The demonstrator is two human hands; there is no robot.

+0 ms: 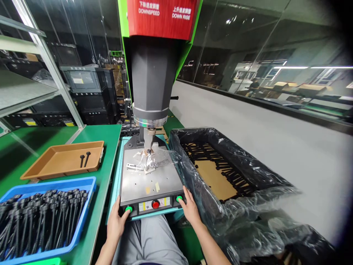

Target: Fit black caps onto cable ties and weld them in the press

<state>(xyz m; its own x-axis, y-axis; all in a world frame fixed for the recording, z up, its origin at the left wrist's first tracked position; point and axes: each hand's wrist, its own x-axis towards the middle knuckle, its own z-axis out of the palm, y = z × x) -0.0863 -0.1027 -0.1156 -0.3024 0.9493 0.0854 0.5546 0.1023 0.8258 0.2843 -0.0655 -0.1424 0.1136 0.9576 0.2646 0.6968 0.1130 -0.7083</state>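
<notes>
I sit at a press machine with a grey head point(150, 81) lowered onto a small part in clear film point(147, 159) on its steel bed point(150, 180). My left hand point(116, 222) grips the front left corner of the machine, thumb on the left green button point(128, 209). My right hand point(189, 209) holds the front right corner, thumb by the right green button point(179, 198). A red button point(156, 204) sits between them. Neither hand holds a loose object.
On the green table to my left are a blue tray point(85, 184) full of several black long bolts and a brown tray point(55, 162) with two bolts. A bin lined with black plastic point(220, 173) stands at my right. Shelving rises at far left.
</notes>
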